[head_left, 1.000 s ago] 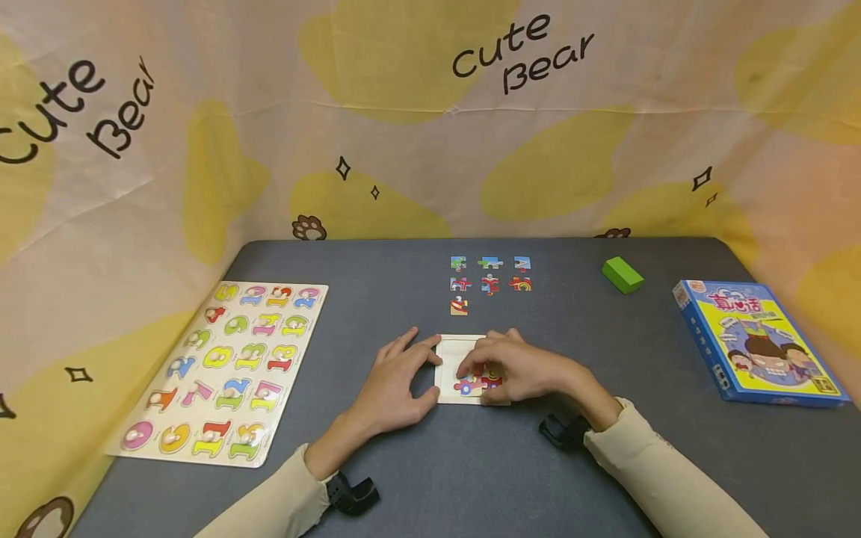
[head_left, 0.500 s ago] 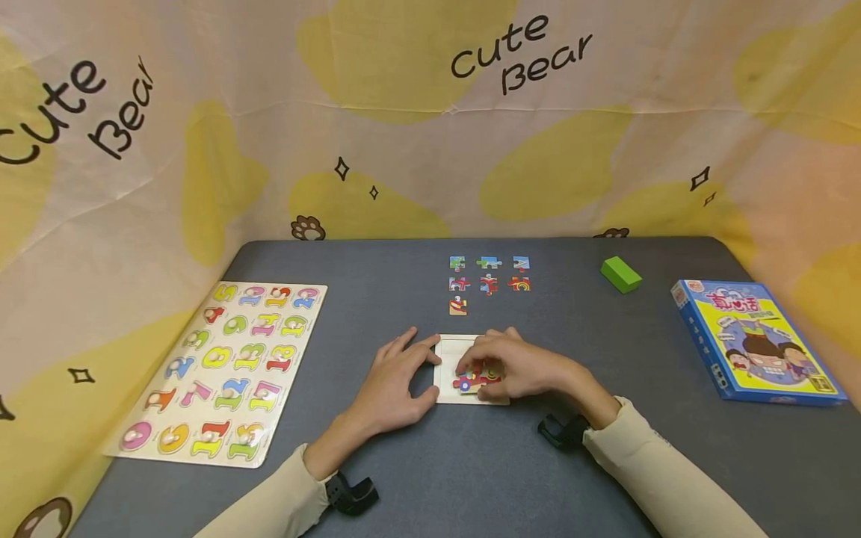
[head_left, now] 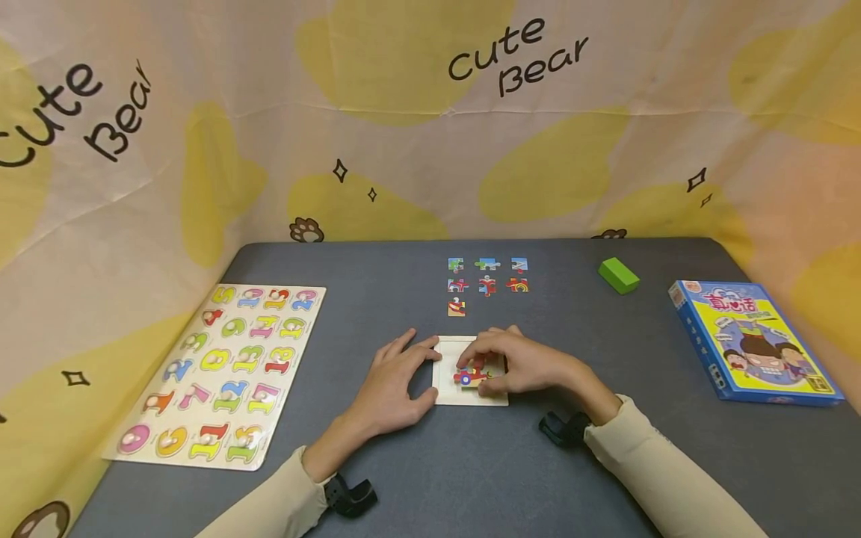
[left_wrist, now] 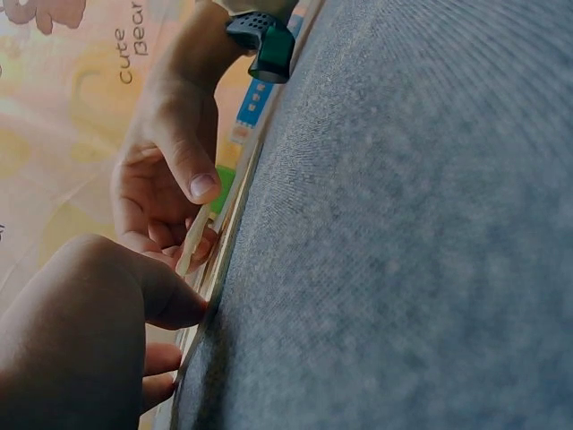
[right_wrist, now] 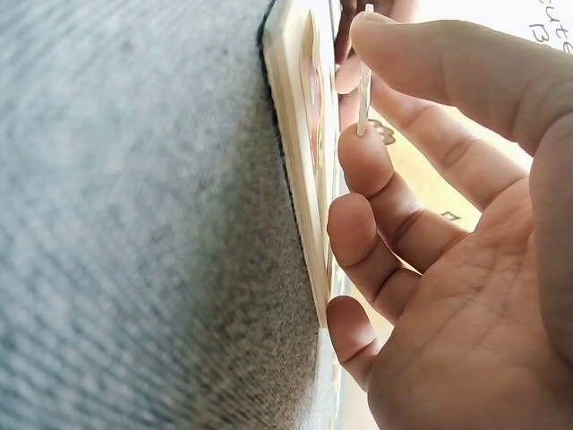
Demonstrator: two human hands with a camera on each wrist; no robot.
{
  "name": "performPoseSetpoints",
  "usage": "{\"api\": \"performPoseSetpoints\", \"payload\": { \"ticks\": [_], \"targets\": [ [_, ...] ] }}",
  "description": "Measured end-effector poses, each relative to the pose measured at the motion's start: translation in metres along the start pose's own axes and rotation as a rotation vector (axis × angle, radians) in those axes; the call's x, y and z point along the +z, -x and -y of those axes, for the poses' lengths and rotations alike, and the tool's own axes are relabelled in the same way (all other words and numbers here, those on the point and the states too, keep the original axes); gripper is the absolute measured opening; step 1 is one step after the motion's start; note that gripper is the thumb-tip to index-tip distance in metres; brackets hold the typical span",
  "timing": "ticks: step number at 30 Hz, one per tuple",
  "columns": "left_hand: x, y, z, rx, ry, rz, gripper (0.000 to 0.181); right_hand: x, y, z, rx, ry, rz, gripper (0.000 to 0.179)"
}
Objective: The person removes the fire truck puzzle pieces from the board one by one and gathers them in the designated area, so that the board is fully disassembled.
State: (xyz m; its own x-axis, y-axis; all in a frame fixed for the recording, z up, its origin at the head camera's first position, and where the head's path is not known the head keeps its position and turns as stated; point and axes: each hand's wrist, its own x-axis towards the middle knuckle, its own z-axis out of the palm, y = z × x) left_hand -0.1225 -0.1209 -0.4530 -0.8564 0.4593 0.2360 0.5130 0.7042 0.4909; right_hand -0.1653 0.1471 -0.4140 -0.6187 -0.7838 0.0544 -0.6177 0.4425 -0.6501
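A small white tray with a raised rim lies at the middle of the table. My left hand rests at its left edge, thumb near the lower corner and fingertips by the upper one. Over the tray, my right hand pinches a jigsaw piece printed in red, yellow and blue between thumb and fingertips. In the right wrist view the held piece stands edge-on, off the tray floor. Another thin, coloured piece shows just inside the rim there. The right hand's fingers hide part of the tray in the head view.
Beyond the tray, several jigsaw pieces lie in rows. A number puzzle board is on the left. At the right are a green block and a blue-and-yellow box. A printed cloth hangs behind the table.
The piece in my right hand has turned and lifted slightly, showing different print, with more of the white tray visible below it. My left hand stays at the tray's edge.
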Motion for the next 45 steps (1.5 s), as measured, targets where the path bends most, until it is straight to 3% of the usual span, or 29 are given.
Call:
{"api": "performPoseSetpoints", "payload": {
  "ticks": [19,34,45],
  "targets": [
    [-0.001,0.001,0.001,0.009,0.001,0.003,0.042,-0.006,0.0,-0.013,0.053,-0.042,-0.054,0.037],
    [0.0,0.002,0.001,0.023,0.008,-0.012,0.041,-0.024,0.005,-0.04,0.112,-0.041,-0.237,0.035],
    [-0.001,0.002,0.001,0.011,0.009,0.017,0.049,-0.034,-0.009,-0.061,0.173,-0.031,-0.274,0.033]
  ]
}}
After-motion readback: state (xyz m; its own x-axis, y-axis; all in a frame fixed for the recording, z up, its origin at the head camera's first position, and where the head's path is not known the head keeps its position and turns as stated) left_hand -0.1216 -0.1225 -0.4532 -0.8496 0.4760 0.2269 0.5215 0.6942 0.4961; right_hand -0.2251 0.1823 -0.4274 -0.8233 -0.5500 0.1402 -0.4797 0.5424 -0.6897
